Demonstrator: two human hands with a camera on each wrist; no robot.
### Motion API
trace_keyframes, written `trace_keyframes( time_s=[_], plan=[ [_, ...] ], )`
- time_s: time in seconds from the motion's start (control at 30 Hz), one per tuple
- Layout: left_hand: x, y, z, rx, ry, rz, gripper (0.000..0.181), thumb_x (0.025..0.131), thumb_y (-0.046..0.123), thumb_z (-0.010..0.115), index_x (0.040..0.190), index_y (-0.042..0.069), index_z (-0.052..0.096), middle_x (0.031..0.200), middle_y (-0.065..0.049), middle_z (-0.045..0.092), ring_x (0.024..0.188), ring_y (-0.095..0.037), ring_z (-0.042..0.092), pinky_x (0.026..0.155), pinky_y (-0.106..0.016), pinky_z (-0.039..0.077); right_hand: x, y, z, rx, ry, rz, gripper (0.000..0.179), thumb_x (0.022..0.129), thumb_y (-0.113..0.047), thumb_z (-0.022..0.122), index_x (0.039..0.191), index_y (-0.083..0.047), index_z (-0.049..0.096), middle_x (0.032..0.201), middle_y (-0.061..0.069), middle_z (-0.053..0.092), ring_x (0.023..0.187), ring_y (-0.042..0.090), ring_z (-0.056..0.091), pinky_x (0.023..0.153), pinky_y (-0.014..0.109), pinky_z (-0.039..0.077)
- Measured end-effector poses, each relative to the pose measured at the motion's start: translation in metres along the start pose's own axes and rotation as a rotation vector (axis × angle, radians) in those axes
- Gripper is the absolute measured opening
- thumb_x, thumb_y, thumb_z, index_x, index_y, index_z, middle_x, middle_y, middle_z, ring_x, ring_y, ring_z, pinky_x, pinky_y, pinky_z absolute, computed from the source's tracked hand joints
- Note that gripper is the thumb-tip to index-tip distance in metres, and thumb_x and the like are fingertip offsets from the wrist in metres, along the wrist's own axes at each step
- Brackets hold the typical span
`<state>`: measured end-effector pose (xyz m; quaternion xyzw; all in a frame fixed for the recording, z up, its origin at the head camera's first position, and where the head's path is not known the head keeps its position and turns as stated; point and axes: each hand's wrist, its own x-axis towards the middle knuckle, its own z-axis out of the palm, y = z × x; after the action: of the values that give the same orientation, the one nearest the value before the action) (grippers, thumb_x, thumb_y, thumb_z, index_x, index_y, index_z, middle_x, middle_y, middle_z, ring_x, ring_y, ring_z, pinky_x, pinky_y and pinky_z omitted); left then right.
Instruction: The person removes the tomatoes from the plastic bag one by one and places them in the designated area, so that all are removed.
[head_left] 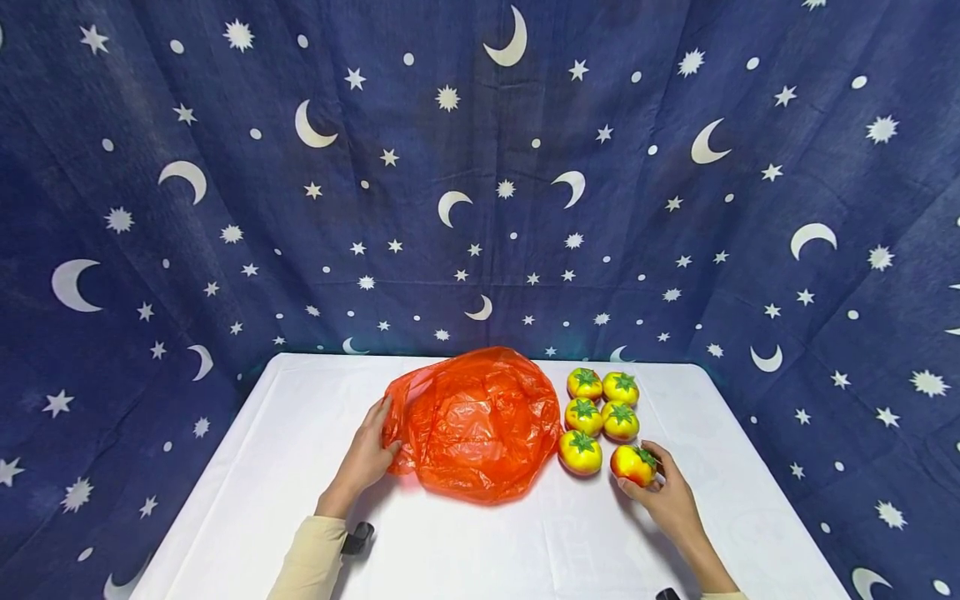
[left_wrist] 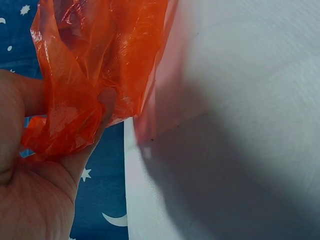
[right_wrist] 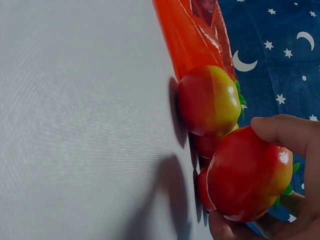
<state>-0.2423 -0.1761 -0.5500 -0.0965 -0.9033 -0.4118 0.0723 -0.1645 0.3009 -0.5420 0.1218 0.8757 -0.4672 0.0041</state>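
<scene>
A crinkled, see-through red plastic bag (head_left: 480,425) lies spread on the table. My left hand (head_left: 367,454) grips its left edge; in the left wrist view the bag's film (left_wrist: 75,100) runs between thumb and fingers. With my right hand (head_left: 671,496) I hold a glossy red-and-yellow tomato (head_left: 632,465) with a green leafy top, thumb and fingers around its sides. In the right wrist view this held tomato (right_wrist: 250,175) shows its red underside, with a shadow on the cloth below. A yellow tomato (head_left: 580,452) sits just left of it, close to the bag's right edge.
Several more tomatoes (head_left: 602,404) stand in two short columns behind, green tops up. A white cloth covers the table (head_left: 465,550). Behind and at both sides hangs a dark blue curtain (head_left: 420,250) printed with moons and stars.
</scene>
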Motion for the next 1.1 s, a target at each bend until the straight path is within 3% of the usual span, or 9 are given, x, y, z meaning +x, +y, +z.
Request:
trace_keyframes(
  time_s=[0.37,0.83,1.1],
  plan=[
    [0.0,0.0,-0.001,0.001,0.004,0.008,0.084,0.082,-0.003,0.07,0.153,-0.003,0.026,0.156,-0.025,0.029,0.142,-0.047,0.033,0.116,-0.058,0.028,0.006,0.002,0.005,0.0,-0.004,0.032,0.093,0.081,-0.036,0.079,0.152,-0.007,0.026,0.157,0.027,0.023,0.143,0.048,0.028,0.116,0.06,0.029],
    [0.001,0.001,-0.001,0.0,0.018,0.008,0.084,0.081,-0.002,0.071,0.153,-0.002,0.028,0.156,-0.024,0.031,0.142,-0.046,0.034,0.117,-0.056,0.028,0.012,0.01,0.01,-0.037,-0.02,0.028,0.093,0.081,-0.033,0.079,0.153,-0.009,0.025,0.154,0.028,0.031,0.142,0.046,0.032,0.114,0.058,0.032],
    [0.0,0.001,-0.001,-0.008,0.005,-0.008,0.083,0.082,-0.002,0.07,0.153,-0.002,0.027,0.156,-0.024,0.03,0.143,-0.047,0.032,0.117,-0.057,0.027,0.017,0.012,0.012,-0.015,-0.028,0.012,0.092,0.081,-0.026,0.079,0.152,-0.006,0.025,0.156,0.029,0.027,0.142,0.048,0.031,0.114,0.056,0.034]
  ],
)
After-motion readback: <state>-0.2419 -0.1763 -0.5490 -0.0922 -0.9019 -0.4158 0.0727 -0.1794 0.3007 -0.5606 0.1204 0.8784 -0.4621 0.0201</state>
